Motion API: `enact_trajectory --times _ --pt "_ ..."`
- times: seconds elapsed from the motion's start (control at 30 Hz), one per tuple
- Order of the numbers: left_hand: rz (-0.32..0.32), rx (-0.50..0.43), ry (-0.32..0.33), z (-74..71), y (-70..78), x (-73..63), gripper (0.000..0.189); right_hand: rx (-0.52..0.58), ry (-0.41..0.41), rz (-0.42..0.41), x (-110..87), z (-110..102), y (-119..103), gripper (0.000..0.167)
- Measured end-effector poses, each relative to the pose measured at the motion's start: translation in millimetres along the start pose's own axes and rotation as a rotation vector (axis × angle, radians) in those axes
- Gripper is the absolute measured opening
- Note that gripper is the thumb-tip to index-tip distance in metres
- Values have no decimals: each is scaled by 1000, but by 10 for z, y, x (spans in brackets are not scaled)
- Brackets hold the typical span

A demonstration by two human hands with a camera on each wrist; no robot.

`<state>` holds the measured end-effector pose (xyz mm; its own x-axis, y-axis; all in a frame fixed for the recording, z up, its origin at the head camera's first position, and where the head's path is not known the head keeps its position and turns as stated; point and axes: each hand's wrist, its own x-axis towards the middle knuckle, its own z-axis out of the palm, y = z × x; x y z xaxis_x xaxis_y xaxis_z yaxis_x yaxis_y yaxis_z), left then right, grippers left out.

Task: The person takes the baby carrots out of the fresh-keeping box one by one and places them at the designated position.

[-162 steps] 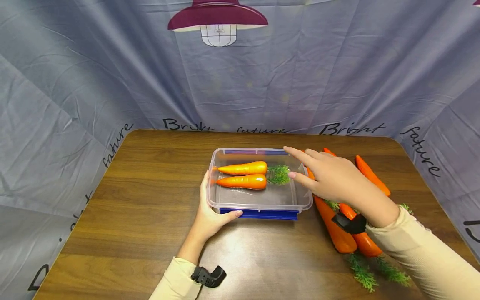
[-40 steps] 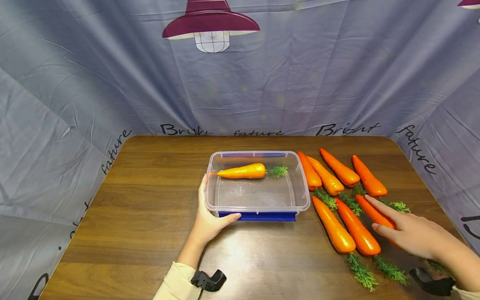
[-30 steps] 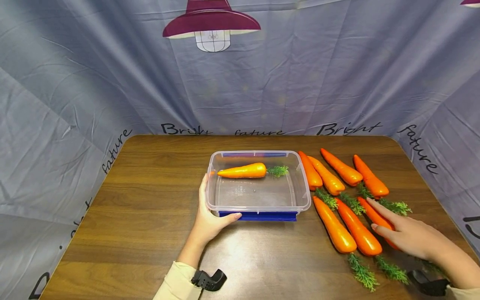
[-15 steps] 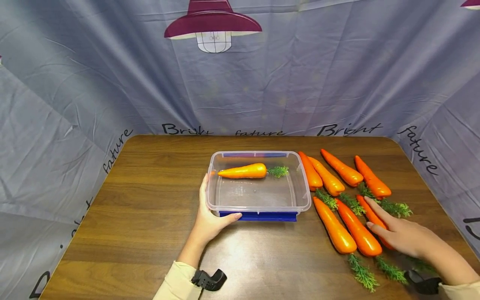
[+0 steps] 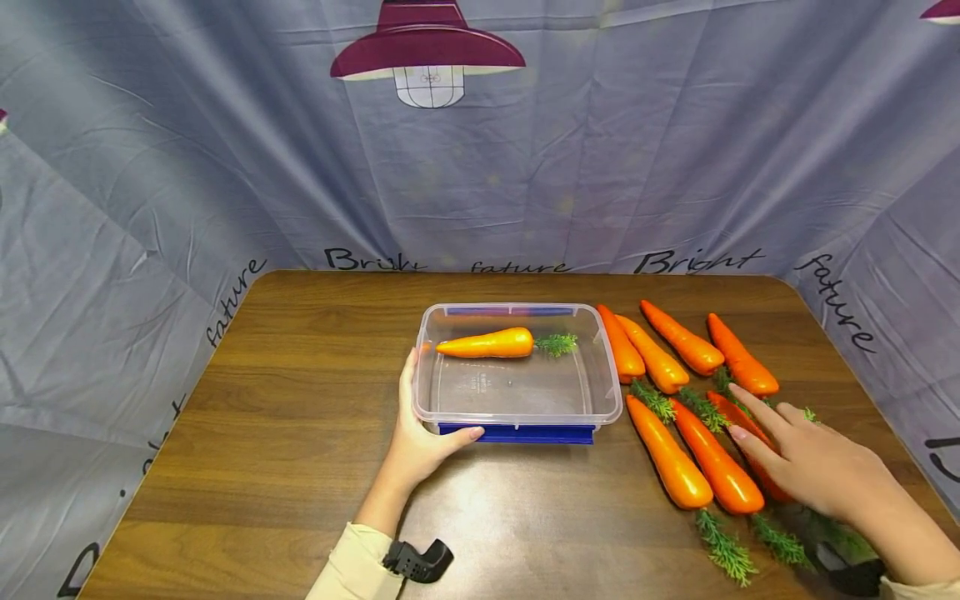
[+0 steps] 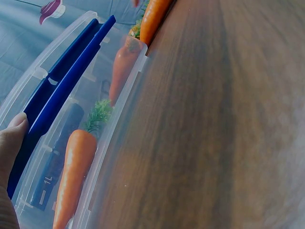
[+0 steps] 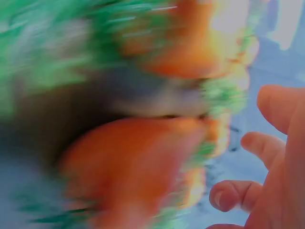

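Observation:
My left hand (image 5: 416, 442) grips the near left corner of a clear plastic food container (image 5: 517, 416), thumb along its blue latch (image 5: 540, 434); the left wrist view shows that thumb (image 6: 10, 140) against the latch. One orange carrot (image 5: 487, 342) with a green top lies inside, its tip toward the left. My right hand (image 5: 825, 462) hovers over a red-orange carrot (image 5: 724, 406), partly covering it, with index finger and thumb apart. In the blurred right wrist view, the fingers (image 7: 267, 150) are spread beside the carrots (image 7: 128, 162), nothing between them.
Several carrots with green tops lie right of the container, including an orange one (image 5: 669, 454), a redder one (image 5: 718, 458) and one (image 5: 742, 358) near the far right. A grey printed curtain (image 5: 517, 183) surrounds the wooden table (image 5: 315, 358).
Two carrots lay in the container at first; now one does. My right hand went from above the container to the right-hand carrots and has just shifted slightly off one. The left hand stays put.

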<state>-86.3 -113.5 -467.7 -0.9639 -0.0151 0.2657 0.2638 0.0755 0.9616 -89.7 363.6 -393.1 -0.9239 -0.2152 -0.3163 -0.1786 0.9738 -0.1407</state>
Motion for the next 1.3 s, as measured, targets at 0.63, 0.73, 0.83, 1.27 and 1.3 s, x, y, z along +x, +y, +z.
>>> enact_trajectory --times 0.63,0.73,0.83,1.27,1.3 --pt "-9 -7 -2 -17 3 -4 131 -71 180 -396 866 -1135 -1481 62" --pt "-14 -12 -6 -13 11 -4 132 -107 120 -480 1075 -1164 -1750 62" --pt "-24 -17 -11 -10 7 0 134 -120 40 -542 1237 -1170 -1987 61" --pt "-7 3 -10 -12 2 -1 131 -176 -148 -616 1597 -951 -2647 66" --pt "-3 5 -10 -12 -1 -3 131 -207 -150 -595 1608 -935 -2675 66"
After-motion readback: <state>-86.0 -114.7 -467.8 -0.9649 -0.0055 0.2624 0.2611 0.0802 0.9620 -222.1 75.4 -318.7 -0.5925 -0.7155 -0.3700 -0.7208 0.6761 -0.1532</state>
